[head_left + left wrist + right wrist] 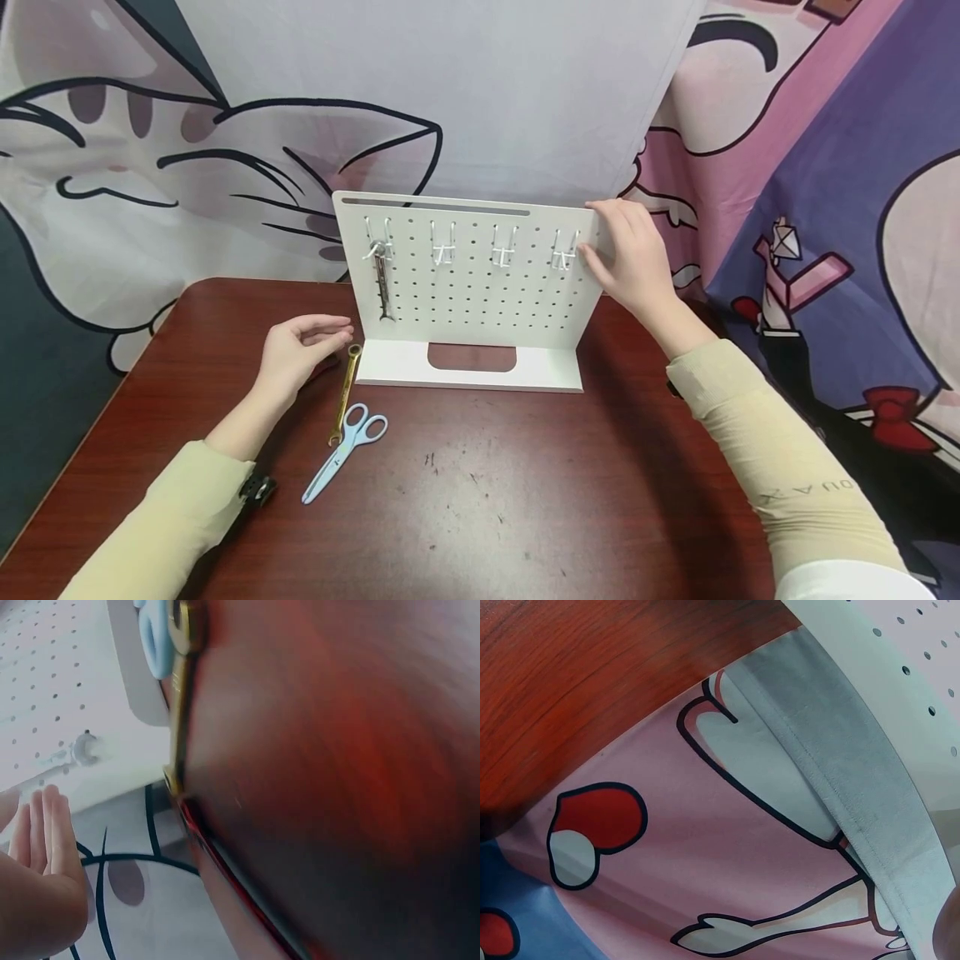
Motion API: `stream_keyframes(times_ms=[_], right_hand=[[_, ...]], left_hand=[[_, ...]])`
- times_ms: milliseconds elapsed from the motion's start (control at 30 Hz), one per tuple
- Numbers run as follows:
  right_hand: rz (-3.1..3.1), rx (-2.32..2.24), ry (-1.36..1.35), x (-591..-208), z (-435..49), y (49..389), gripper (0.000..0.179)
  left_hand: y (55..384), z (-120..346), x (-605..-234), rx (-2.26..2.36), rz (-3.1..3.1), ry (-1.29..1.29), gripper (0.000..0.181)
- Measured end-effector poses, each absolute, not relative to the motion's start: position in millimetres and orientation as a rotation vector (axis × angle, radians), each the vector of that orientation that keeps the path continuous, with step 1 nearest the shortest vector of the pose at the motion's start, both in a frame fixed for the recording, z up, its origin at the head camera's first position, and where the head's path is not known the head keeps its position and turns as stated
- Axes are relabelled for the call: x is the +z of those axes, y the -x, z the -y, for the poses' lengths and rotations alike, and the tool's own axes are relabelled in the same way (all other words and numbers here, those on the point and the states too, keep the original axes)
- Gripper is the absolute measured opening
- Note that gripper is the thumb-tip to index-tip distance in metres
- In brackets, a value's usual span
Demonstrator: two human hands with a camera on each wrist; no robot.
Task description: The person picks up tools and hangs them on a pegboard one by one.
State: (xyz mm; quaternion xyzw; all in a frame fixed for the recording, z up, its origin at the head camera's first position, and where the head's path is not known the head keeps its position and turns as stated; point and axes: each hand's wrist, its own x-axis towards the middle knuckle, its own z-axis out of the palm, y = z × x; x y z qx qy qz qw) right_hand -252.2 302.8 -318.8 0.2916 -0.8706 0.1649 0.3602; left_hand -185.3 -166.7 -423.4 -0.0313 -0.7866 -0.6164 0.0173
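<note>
A white pegboard stand (465, 292) stands upright on the table, with several white wire hooks (502, 250) along its upper part. My right hand (633, 254) grips the board's upper right corner, thumb in front. From the leftmost hook hangs a silver wrench (382, 283). My left hand (296, 354) is just left of the board, fingers nearly straight and holding nothing. Close by its fingertips lies a gold wrench (346, 392), and light blue scissors (345, 450) lie nearer to me. A slim dark red and black object (225, 862) lies partly hidden behind the left hand; its kind is unclear.
The brown wooden table (480, 500) reaches back to a hanging cloth (487, 100) with cartoon drawings. More printed cloth (825, 208) hangs on the right. The board's white base (397, 367) has a rounded cutout.
</note>
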Motion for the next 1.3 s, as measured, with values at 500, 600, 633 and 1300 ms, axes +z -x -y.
stream_keyframes(times_ms=[500,600,633,1300], right_hand=[[2.22,0.434,-0.751,-320,-303,253,0.05],[2.215,0.437,-0.753,-320,-303,253,0.05],[2.214,0.435,-0.755,-320,-303,253,0.05],[2.233,0.432,-0.748,-320,-302,252,0.05]], left_hand=[[158,214,-428,-1.497,2.681,0.146,0.03],[155,223,-432,-1.447,2.696,0.145,0.029],[154,226,-433,-1.416,2.705,0.148,0.028],[156,259,-460,-1.107,2.885,0.249,0.02]])
